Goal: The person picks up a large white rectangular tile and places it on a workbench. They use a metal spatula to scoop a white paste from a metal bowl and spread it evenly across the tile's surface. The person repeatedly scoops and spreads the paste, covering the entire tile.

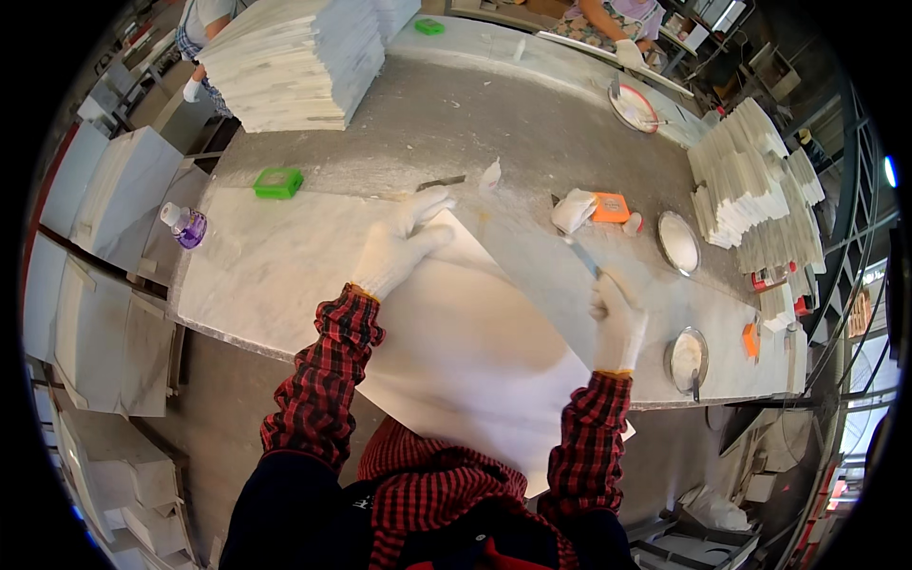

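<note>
Left hand (404,242) lies flat, grip wide, on the white tile's (475,351) far corner; right hand (616,318) grips a thin blade (581,255) at its right edge.

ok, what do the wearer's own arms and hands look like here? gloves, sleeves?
Both hands wear white knit fabric gloves: left hand, right hand. Each glove has a thin yellowish band at the cuff. Both forearms are covered by long red-and-black plaid fabric sleeves, gathered at the wrists. No markings are visible on the gloves.
</note>
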`<state>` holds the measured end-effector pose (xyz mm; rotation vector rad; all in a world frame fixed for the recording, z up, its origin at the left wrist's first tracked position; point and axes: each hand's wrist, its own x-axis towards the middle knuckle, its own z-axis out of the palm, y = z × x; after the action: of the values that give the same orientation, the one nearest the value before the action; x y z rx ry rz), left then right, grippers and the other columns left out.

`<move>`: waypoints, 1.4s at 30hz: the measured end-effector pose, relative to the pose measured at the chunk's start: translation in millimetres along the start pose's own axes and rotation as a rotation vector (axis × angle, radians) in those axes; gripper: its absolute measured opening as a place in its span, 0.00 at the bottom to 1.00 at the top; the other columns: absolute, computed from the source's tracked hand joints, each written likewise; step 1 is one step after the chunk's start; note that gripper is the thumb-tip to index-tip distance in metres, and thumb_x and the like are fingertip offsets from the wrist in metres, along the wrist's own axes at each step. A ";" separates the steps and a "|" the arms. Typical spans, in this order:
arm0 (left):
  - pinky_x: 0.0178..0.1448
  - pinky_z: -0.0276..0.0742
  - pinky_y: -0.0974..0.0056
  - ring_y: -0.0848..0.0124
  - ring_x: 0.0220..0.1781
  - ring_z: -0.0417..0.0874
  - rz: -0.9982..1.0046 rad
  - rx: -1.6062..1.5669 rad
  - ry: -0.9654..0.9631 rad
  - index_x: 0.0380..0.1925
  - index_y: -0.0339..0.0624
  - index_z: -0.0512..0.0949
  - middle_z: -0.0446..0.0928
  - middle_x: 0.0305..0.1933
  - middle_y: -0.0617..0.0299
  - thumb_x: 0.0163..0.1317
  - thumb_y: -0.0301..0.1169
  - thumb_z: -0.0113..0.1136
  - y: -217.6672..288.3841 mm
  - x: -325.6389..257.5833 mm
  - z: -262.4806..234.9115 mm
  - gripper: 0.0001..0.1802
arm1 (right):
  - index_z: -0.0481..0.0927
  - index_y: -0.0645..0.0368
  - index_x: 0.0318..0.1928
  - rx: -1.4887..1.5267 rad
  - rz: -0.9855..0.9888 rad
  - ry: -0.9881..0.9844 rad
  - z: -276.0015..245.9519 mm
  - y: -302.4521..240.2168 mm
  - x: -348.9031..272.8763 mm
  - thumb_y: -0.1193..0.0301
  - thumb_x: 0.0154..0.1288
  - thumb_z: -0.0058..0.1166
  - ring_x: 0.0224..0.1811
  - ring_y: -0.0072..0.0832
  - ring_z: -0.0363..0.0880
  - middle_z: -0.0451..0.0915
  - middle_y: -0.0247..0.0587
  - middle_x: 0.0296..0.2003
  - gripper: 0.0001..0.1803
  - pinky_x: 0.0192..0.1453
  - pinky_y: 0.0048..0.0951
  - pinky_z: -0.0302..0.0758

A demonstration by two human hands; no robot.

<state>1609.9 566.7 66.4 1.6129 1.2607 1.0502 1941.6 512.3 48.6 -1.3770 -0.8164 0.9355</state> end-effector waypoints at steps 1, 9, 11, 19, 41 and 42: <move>0.72 0.72 0.63 0.66 0.70 0.77 0.006 -0.032 0.011 0.69 0.34 0.73 0.79 0.69 0.53 0.68 0.27 0.65 -1.8 -0.8 0.6 0.30 | 0.88 0.67 0.52 0.002 -0.003 -0.060 17.6 -0.3 -0.2 0.71 0.70 0.60 0.27 0.15 0.71 0.78 0.28 0.29 0.15 0.31 0.20 0.66; 0.74 0.71 0.64 0.68 0.70 0.79 0.050 -0.206 0.096 0.70 0.39 0.73 0.79 0.70 0.56 0.64 0.28 0.69 -24.0 0.3 9.3 0.32 | 0.87 0.66 0.52 -0.047 -0.011 -0.218 109.5 -25.4 -14.7 0.73 0.70 0.59 0.27 0.15 0.71 0.79 0.30 0.30 0.14 0.31 0.22 0.68; 0.73 0.72 0.65 0.70 0.69 0.80 0.020 -0.137 0.098 0.70 0.43 0.74 0.80 0.69 0.59 0.64 0.28 0.70 -21.0 -2.4 6.2 0.33 | 0.87 0.67 0.52 -0.075 -0.033 -0.255 118.8 -27.7 -14.2 0.74 0.70 0.59 0.28 0.15 0.71 0.79 0.30 0.30 0.14 0.31 0.22 0.68; 0.71 0.74 0.64 0.72 0.68 0.79 -0.011 -0.126 0.115 0.70 0.44 0.73 0.80 0.68 0.58 0.62 0.28 0.71 -18.2 -1.8 5.8 0.34 | 0.87 0.67 0.53 -0.159 -0.131 -0.275 134.0 -26.5 -13.0 0.76 0.71 0.56 0.28 0.14 0.70 0.78 0.28 0.27 0.14 0.31 0.22 0.67; 0.67 0.76 0.64 0.71 0.63 0.83 -0.124 -0.171 0.115 0.70 0.48 0.74 0.84 0.63 0.57 0.62 0.30 0.72 -11.6 -3.6 4.2 0.34 | 0.87 0.67 0.51 -0.311 -0.285 -0.251 136.2 -26.0 -13.2 0.74 0.72 0.58 0.31 0.18 0.74 0.82 0.35 0.30 0.13 0.37 0.25 0.73; 0.66 0.77 0.64 0.70 0.62 0.83 -0.108 -0.194 0.114 0.70 0.49 0.74 0.84 0.62 0.57 0.63 0.30 0.72 -13.5 -3.2 4.9 0.34 | 0.87 0.67 0.51 -0.324 -0.299 -0.249 135.3 -25.7 -13.2 0.74 0.72 0.58 0.32 0.19 0.75 0.83 0.36 0.31 0.13 0.38 0.25 0.74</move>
<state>1610.0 565.3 51.8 1.3406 1.2641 1.1723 1815.7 559.2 81.3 -1.3761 -1.3712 0.7703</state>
